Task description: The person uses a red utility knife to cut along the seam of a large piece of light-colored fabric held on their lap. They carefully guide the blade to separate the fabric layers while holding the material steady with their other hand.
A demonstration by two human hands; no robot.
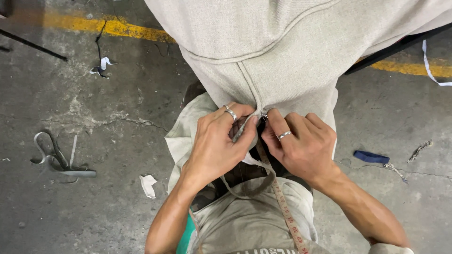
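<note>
- Head view looks straight down on a grey garment (282,56) hanging from twelve o'clock to the middle of the frame, where its seam (249,80) ends in a bunched lower edge.
- Left hand (219,141) is closed on that edge: thumb and forefinger pinch the fabric just at the foot of the seam, the other fingers curled under. It wears a ring (230,114).
- Right hand (301,146) meets it from three o'clock, touching; its fingertips are pressed shut on the same spot, and something small and metallic glints between them, too small to name. It has a ring (285,135) as well.
- Step in hand, as I judge it: close work on the seam end, such as picking at a stitch or setting a small fitting. The next move would call for a steady pinch by the left hand and fine fingertip work by the right.
- Garment cloth looks thick, knitted and pale grey, with a curved stitched line across it near twelve o'clock; it should fold softly and slip little.
- Tape measure (285,207), brown with red marks, hangs at six o'clock over the person's shirt (245,226).
- Concrete floor (94,202) lies all round, with a yellow line (113,27) at eleven o'clock, grey strips (56,162) at nine, a white scrap (148,184) at seven and a blue scrap (371,157) at three.
</note>
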